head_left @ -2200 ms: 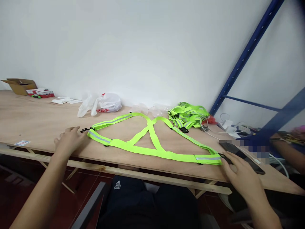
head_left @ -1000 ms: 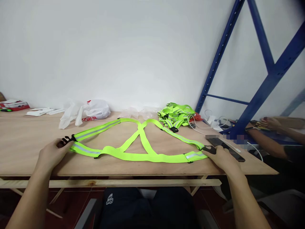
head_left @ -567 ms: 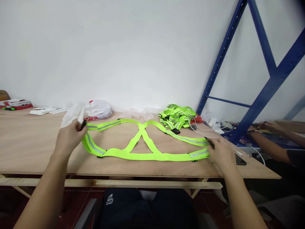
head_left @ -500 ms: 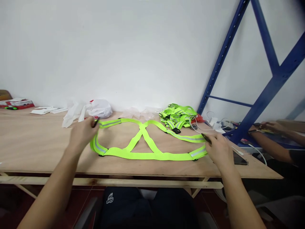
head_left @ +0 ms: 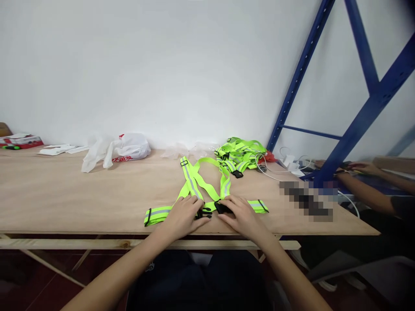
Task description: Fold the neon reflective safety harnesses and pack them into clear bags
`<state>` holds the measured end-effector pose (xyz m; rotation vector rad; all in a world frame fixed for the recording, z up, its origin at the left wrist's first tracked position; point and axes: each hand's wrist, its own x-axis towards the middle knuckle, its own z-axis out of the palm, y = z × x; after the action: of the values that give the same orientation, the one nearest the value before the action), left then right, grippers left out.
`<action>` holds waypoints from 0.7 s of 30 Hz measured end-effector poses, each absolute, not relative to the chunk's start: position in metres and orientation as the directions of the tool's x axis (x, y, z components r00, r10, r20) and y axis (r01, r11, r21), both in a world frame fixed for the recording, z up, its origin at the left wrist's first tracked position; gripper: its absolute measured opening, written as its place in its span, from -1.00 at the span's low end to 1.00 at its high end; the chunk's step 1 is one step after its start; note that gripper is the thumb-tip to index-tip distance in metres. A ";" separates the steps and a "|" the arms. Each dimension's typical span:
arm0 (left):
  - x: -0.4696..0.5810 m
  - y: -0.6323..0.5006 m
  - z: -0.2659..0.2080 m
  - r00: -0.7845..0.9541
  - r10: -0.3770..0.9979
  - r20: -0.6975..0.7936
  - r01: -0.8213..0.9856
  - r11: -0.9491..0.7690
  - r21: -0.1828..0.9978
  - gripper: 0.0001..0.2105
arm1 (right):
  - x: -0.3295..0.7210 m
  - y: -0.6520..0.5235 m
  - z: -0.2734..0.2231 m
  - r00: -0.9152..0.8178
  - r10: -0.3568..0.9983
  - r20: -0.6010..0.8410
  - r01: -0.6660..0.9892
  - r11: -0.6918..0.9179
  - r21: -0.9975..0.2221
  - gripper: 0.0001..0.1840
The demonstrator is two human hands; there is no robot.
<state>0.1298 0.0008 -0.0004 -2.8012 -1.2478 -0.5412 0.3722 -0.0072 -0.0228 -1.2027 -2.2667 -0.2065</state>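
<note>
A neon-yellow reflective vest [head_left: 192, 181] made of elastic straps lies before me, its shoulder straps crossing and its waist strap folded inward from both sides. My left hand [head_left: 181, 218] has its fingers closed on the pronged half of a black buckle [head_left: 206, 211], whose prongs point right. Facing it, the socket half of the buckle [head_left: 222, 208] is held between the thumb and fingers of my right hand [head_left: 242, 217]. The two halves are close together but apart. Part of each half is hidden by my fingers.
A heap of similar reflective straps [head_left: 243, 153] lies behind the vest, near a white cable. White plastic bags [head_left: 132, 147] and papers [head_left: 63, 149] sit along the wall. Blue rack posts [head_left: 340, 138] rise at the right, with a co-worker's arms [head_left: 366, 190] beyond.
Both hands have come inward from the vest's stretched-out sides to its middle near the table edge. The side straps are now folded in, and the buckle halves face each other.
</note>
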 end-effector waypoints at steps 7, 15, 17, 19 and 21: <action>0.106 -0.007 -0.005 0.606 0.703 0.372 0.540 -0.707 0.456 -0.85 | 0.415 -0.013 -0.014 -0.307 0.790 0.530 0.792 0.521 -0.318 -0.65; 0.096 0.000 -0.011 0.524 0.786 0.328 0.579 -0.611 0.539 -0.68 | 0.417 -0.003 -0.024 -0.281 0.863 0.420 0.773 0.463 -0.434 -0.52; 0.096 -0.001 -0.011 0.519 0.790 0.328 0.583 -0.607 0.540 -0.68 | 0.415 -0.004 -0.023 -0.296 0.852 0.433 0.753 0.486 -0.442 -0.50; 0.097 -0.001 -0.011 0.522 0.787 0.329 0.584 -0.610 0.535 -0.71 | 0.415 -0.005 -0.023 -0.292 0.854 0.430 0.745 0.485 -0.458 -0.48; 0.097 -0.001 -0.010 0.529 0.780 0.335 0.580 -0.620 0.528 -0.73 | 0.415 -0.006 -0.024 -0.277 0.865 0.419 0.747 0.468 -0.473 -0.46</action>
<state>0.0975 -0.0013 -0.0104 -3.0457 -1.4144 -0.9925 0.4146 -0.0059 -0.0241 -1.3327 -2.0834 0.2413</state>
